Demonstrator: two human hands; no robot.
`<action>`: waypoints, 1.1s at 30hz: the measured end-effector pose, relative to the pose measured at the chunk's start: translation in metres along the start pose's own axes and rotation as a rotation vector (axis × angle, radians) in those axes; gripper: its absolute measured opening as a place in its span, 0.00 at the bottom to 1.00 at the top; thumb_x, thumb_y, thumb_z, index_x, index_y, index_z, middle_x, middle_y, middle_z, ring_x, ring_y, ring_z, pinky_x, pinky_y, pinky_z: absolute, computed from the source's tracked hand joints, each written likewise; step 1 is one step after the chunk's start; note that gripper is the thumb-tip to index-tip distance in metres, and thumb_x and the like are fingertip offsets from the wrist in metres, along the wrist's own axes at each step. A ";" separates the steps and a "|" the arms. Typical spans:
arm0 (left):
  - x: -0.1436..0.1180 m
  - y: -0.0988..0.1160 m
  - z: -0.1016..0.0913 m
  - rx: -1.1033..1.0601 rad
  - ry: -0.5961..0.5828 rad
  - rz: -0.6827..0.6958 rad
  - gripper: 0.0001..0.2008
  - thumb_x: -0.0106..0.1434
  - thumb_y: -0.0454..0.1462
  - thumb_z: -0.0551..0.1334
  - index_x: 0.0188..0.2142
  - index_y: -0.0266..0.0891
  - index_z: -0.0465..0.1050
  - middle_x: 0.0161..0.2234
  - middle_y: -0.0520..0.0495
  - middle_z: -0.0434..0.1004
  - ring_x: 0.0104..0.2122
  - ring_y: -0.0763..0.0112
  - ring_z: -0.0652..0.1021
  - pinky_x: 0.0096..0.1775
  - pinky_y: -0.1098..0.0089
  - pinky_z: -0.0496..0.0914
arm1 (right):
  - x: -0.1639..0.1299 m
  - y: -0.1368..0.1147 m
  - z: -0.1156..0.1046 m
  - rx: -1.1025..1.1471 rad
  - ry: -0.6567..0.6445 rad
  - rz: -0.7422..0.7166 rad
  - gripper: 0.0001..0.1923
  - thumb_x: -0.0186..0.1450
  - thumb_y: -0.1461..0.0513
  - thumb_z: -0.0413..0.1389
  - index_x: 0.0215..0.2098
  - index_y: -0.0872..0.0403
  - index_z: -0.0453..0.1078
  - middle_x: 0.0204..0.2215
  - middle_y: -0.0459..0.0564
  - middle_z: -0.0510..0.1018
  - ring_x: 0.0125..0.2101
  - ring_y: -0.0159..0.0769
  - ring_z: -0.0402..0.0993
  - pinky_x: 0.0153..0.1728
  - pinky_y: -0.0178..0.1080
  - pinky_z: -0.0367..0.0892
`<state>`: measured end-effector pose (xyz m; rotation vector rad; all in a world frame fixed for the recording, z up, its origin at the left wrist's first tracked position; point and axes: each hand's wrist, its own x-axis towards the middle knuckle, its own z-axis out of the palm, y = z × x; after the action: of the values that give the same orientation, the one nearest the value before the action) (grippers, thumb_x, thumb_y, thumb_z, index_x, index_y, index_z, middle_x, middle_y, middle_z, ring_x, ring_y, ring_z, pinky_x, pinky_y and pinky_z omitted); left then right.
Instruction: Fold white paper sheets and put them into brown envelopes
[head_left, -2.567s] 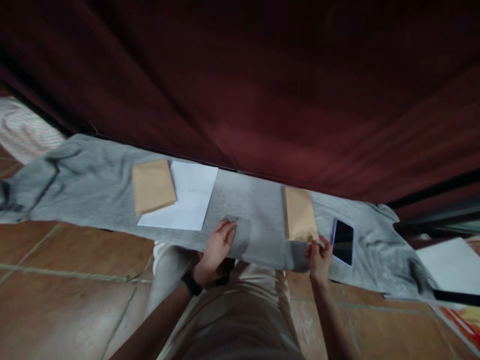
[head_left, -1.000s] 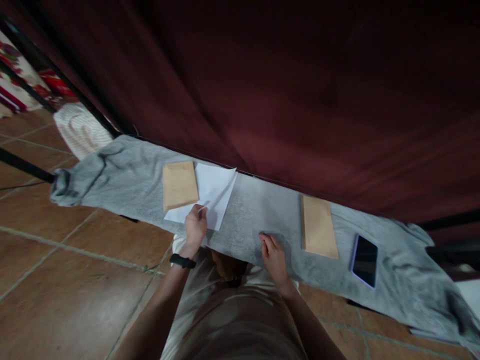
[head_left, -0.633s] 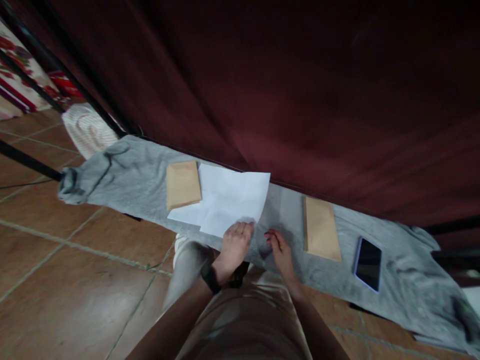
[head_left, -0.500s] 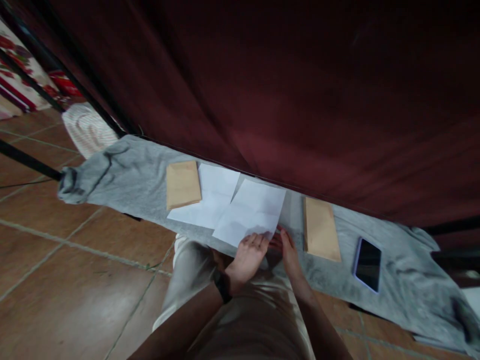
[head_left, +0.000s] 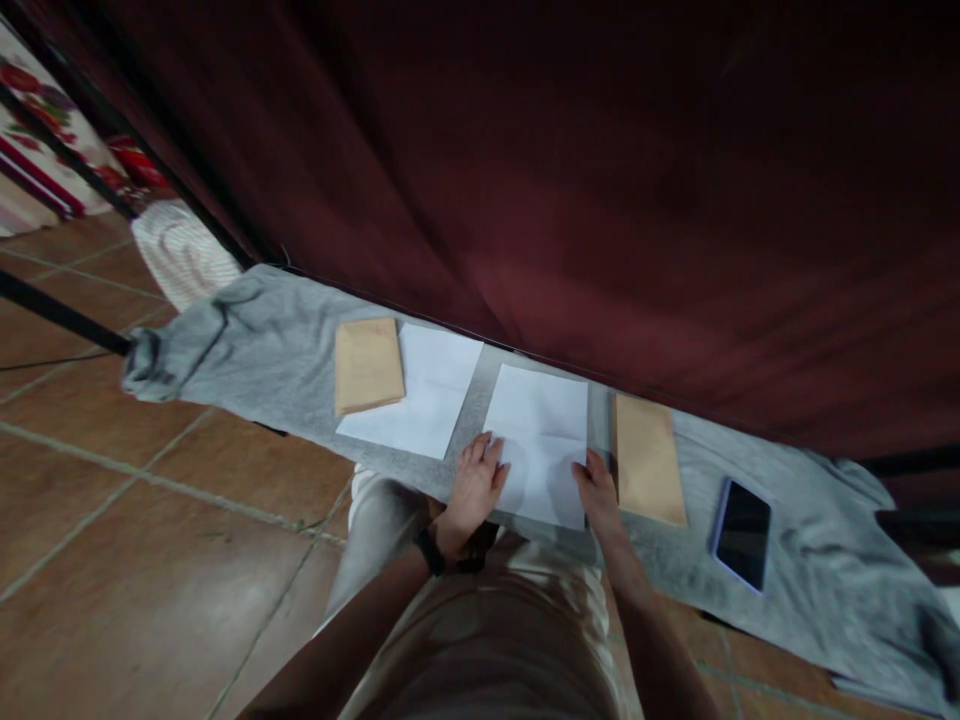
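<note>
A white sheet of paper (head_left: pixel 536 420) with a faint crosswise crease lies on the grey cloth in front of me. At its left edge rests my left hand (head_left: pixel 474 487), fingers slightly bent and apart, touching the paper. My right hand (head_left: pixel 598 492) is at the opposite edge, its thumb over the paper and its fingers closed along the side. To the left lies a second white sheet (head_left: pixel 435 390), partly covered by a stack of brown envelopes (head_left: pixel 369 365). Another stack of brown envelopes (head_left: pixel 651 460) sits just right of my right hand.
The grey cloth (head_left: pixel 277 340) covers a long narrow bench. A phone (head_left: pixel 741 535) in a light purple case lies at the right. A dark red curtain (head_left: pixel 525 200) hangs along the far edge. Black bars (head_left: pixel 60 315) and a striped cloth (head_left: pixel 184 250) are at the left.
The front sheet has turned straighter and shifted right, apart from the other sheet. My hands have separated from its near corner to its two sides.
</note>
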<state>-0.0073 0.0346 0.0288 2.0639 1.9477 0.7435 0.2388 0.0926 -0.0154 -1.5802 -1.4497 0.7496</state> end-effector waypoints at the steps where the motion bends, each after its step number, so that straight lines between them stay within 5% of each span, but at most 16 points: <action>1: 0.000 -0.003 0.002 0.016 -0.018 0.004 0.20 0.72 0.39 0.58 0.61 0.40 0.69 0.64 0.35 0.69 0.64 0.51 0.70 0.62 0.49 0.68 | -0.002 -0.002 0.001 -0.071 0.020 -0.035 0.24 0.66 0.52 0.53 0.55 0.53 0.74 0.38 0.53 0.83 0.36 0.44 0.80 0.42 0.45 0.76; 5: -0.002 -0.001 0.006 0.061 -0.019 0.055 0.21 0.74 0.40 0.54 0.64 0.41 0.67 0.68 0.36 0.65 0.69 0.51 0.65 0.66 0.46 0.63 | -0.016 -0.021 0.004 -0.397 0.115 -0.226 0.28 0.72 0.56 0.49 0.67 0.56 0.64 0.55 0.65 0.77 0.52 0.53 0.76 0.54 0.54 0.72; 10: 0.017 0.017 0.016 0.058 -0.070 0.236 0.25 0.77 0.41 0.48 0.70 0.38 0.59 0.73 0.39 0.57 0.73 0.59 0.57 0.71 0.52 0.57 | -0.036 -0.043 0.014 -0.542 -0.117 -0.475 0.27 0.76 0.61 0.45 0.71 0.55 0.59 0.70 0.61 0.62 0.71 0.51 0.56 0.66 0.60 0.59; 18: 0.065 0.028 0.047 0.100 -0.209 0.354 0.28 0.77 0.46 0.48 0.70 0.37 0.60 0.72 0.41 0.59 0.73 0.59 0.56 0.72 0.51 0.52 | -0.047 -0.037 0.026 -0.662 -0.207 -0.499 0.26 0.75 0.64 0.48 0.70 0.58 0.62 0.69 0.62 0.65 0.71 0.49 0.57 0.69 0.60 0.54; 27: 0.128 0.003 0.048 0.166 -0.194 0.196 0.30 0.76 0.44 0.47 0.72 0.34 0.56 0.73 0.38 0.54 0.74 0.57 0.54 0.72 0.52 0.47 | -0.041 -0.043 0.026 -0.667 -0.205 -0.444 0.27 0.77 0.59 0.47 0.73 0.56 0.57 0.72 0.58 0.60 0.71 0.48 0.57 0.70 0.57 0.52; 33: 0.146 -0.022 0.040 0.187 -0.138 0.069 0.31 0.75 0.41 0.45 0.73 0.30 0.54 0.73 0.36 0.53 0.74 0.57 0.54 0.72 0.54 0.48 | -0.043 -0.041 0.024 -0.635 -0.190 -0.420 0.27 0.77 0.58 0.48 0.73 0.53 0.58 0.71 0.55 0.62 0.71 0.47 0.57 0.70 0.56 0.53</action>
<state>-0.0063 0.1871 0.0156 2.2333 1.9443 0.4326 0.1915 0.0540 0.0047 -1.5839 -2.2214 0.1936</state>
